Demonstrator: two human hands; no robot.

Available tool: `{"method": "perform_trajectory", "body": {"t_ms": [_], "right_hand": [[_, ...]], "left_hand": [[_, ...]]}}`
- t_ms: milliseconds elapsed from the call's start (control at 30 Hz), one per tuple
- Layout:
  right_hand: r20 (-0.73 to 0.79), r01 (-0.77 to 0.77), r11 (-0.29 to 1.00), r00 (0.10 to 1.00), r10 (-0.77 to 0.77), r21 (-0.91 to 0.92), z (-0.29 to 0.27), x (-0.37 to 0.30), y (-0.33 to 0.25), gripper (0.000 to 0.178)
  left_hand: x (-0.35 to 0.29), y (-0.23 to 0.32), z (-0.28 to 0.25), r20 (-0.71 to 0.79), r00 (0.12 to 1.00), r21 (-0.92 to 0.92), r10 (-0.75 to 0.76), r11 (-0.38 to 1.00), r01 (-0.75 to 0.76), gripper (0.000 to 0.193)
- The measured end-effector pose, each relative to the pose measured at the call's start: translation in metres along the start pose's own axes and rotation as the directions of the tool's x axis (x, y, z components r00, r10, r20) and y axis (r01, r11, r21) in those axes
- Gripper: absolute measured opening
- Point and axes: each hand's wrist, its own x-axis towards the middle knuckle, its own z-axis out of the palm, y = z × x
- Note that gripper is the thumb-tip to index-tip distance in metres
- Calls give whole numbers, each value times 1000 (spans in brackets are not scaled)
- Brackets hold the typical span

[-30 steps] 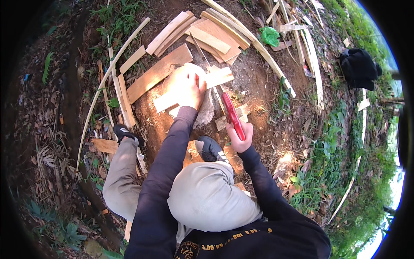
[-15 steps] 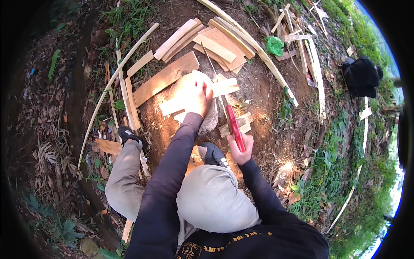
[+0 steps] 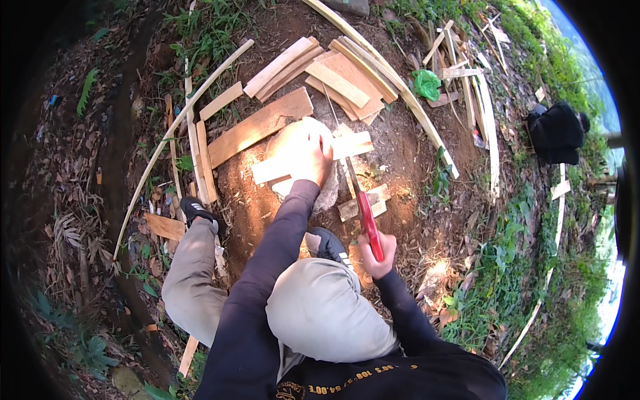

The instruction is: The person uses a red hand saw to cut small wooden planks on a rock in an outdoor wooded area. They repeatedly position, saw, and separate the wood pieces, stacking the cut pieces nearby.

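Bare reddish-brown dirt (image 3: 407, 143) makes the floor here — outdoors, with sunlight falling in bright patches. Dry leaves (image 3: 73, 220) litter the ground at the left. Green grass (image 3: 533, 267) grows along the right side — a black bag (image 3: 555, 132) sits on it. Weeds (image 3: 207, 27) fringe the top.

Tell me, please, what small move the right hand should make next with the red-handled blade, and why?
Probably bring the red-handled blade down onto the pale wood strip: the right hand grips its handle, the tip points at the strip, and the left hand pins it on the stone.
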Motion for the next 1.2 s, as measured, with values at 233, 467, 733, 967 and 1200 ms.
{"method": "perform_trajectory", "body": {"t_ms": [233,467,733,967,1200], "right_hand": [[-1,-34,999,999,34,30,4,-7,6,12],[36,-56,995,998,54,78,5,4,10,8],[45,-125,981,992,120,149,14,13,13,15],[-2,36,995,999,-36,94,21,41,23,18],[-52,-5,993,999,11,115,21,38,32,14]], "left_hand": [[-4,-10,-2,-24,1000,31,2,1000,-1,22],[-11,-1,-5,112,992,-63,-67,995,74,26],[-18,-20,20,168,979,-104,-115,986,134,30],[-21,-12,23,219,962,-265,-164,939,220,25],[-4,2,13,193,972,-248,-133,952,180,26]]}}
